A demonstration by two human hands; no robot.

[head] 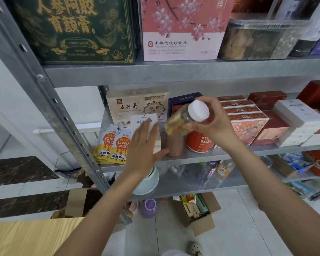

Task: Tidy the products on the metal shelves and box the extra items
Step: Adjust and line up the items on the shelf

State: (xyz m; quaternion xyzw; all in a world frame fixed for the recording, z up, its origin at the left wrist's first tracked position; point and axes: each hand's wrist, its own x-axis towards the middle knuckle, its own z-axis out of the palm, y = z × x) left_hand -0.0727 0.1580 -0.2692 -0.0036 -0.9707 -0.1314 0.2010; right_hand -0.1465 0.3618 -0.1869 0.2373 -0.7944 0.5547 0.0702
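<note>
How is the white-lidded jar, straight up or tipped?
Tipped. The right hand holds the jar slanted, its white lid facing the camera.

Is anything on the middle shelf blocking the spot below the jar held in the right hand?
Yes. A red tin and a pinkish jar stand on the shelf right below the held jar in the right hand; the flat left hand lies beside them.

The metal shelf (174, 72) is plain grey. The lettered box (72, 28) is dark green with gold script and ornament, and the blossom box (181, 28) is pink with pale sprays over a white band. The jar (177, 121) has a white cap and amber-gold contents, the can (199, 142) is red with white characters, and the pouches (121, 146) are orange and yellow on silver.
</note>
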